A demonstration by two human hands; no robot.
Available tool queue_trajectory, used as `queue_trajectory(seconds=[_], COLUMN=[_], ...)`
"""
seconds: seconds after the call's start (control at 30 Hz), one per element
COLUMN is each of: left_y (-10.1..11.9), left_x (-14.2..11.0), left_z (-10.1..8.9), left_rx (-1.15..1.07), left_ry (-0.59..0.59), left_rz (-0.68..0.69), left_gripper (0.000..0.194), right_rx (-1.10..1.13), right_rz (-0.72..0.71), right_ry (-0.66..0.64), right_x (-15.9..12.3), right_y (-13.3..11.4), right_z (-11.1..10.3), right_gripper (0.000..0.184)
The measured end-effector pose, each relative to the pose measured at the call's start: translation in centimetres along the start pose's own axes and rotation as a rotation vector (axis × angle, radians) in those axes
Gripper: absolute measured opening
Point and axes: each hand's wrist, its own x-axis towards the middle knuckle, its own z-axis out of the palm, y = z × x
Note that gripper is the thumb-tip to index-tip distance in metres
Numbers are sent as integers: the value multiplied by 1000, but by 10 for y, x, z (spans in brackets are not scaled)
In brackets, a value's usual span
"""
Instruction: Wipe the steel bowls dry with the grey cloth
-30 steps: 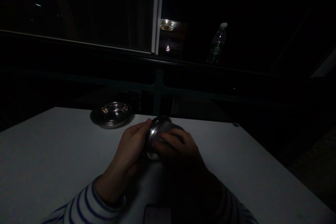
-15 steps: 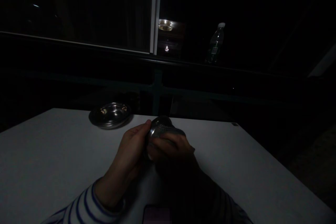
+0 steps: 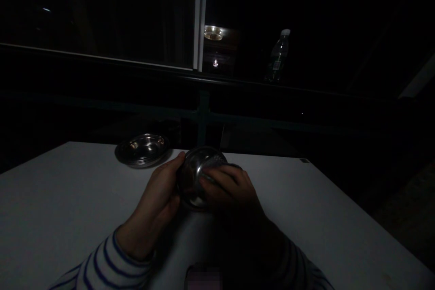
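Observation:
My left hand (image 3: 159, 192) grips the left rim of a shiny round metal bowl (image 3: 188, 172), thumb on its upper edge. The bowl is tilted toward me above the table. My right hand (image 3: 234, 190) is closed on a dark, textured cloth (image 3: 216, 159) and presses it against the bowl's surface. Much of the cloth is hidden under the fingers, and shadow covers the right forearm. Behind my left hand, a stack of shallow metal bowls (image 3: 142, 161) sits near the table's far edge.
Everything rests on a white table (image 3: 78, 195) in dim light. A dark phone-like object (image 3: 204, 278) lies at its near edge. Beyond the table, a plastic bottle (image 3: 278, 59) stands on a dark ledge beside a window frame (image 3: 200, 18).
The bowl has turned to show more of its round face. My left hand has shifted slightly left, and my right hand has moved the cloth over the bowl.

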Motion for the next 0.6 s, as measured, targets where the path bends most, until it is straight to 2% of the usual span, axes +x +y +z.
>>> queue_trajectory(seconds=[0.17,0.33,0.47,0.6], left_y=[0,2,0,1], left_x=[0,0,-1,-3], left_z=[1,0,1,4], left_rx=[0,-39,-20,-27], left_ry=[-1,31,-10,28], left_rz=[-45,-9,-20,-26], left_gripper=[10,13,15,13], right_rx=[-6,-22,-89,-98], right_rz=[126,-22,65,83], right_ry=[71,-3,19,-22], right_x=[0,-1,1,2], right_y=[8,-8,-3,3], right_z=[-2,-1,-3,-4], right_gripper=[26,25,27,31])
